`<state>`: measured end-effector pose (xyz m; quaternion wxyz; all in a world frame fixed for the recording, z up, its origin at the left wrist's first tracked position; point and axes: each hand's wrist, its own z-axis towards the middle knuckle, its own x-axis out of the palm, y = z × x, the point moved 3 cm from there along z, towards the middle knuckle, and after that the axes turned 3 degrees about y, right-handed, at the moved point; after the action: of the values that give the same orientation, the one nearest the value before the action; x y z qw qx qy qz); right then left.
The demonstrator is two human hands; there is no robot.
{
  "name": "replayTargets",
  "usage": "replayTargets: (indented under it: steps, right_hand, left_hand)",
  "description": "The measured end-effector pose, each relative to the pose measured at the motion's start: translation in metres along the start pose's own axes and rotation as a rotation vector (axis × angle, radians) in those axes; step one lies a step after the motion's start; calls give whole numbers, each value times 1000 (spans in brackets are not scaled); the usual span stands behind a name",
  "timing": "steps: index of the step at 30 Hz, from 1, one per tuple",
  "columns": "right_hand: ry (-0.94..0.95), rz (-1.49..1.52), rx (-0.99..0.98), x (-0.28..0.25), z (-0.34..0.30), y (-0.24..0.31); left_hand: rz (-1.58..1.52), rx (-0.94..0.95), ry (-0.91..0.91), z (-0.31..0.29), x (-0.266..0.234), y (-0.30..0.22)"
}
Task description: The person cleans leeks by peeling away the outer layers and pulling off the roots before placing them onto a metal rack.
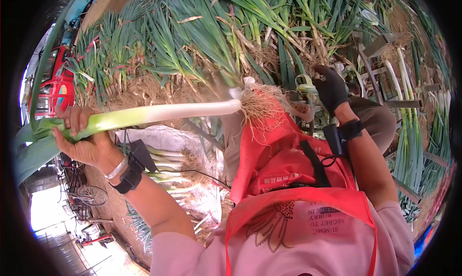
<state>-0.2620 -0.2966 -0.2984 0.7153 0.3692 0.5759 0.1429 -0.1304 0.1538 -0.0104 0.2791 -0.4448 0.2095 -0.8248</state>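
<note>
My bare left hand (84,136) is closed round the green upper part of a large green onion (163,113). Its white stalk lies level across the view, and its bushy roots (262,107) hang over my red apron (269,165). Broad leaves trail off past my left wrist. My right hand (332,89), in a dark glove, is curled closed to the right of the roots. A pale, curled strip of onion peel (306,86) comes out by its fingers; the grip itself is partly hidden.
Bundles of green onions (192,45) with roots lie in a wide row ahead. Trimmed onions (168,172) rest on a white sheet (168,136) at left. More onions (409,117) lie across a metal frame (404,103) at right. A red vehicle (57,81) and a bicycle (92,196) stand far left.
</note>
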Motion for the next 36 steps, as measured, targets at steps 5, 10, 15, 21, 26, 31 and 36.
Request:
replayTargets:
  steps: [5,10,15,21,26,31,36]
  right_hand:
    - [223,381,-569,10,-14,149]
    - [486,357,-466,18,-12,169]
    - [562,265,-337,-24,-28,112]
    - [463,368,-467,-101,-74,120]
    - [577,499,-61,-147,-113,61]
    - [548,289,254,-148,-115,-39]
    - [635,-106,161,-140,-50,-44]
  left_hand:
    - [-82,-9,1,4,3,7]
    - [-207,-32,-62,29,22,-6]
    - [-103,-40,-150,76,-20,-27]
    - [-75,-135,-326,103,-66,-7]
    - [120,-45,-519,108,-97,-46]
    - [202,47,-600,85,-88,-25]
    - [211,61,-509,36,-84,-59]
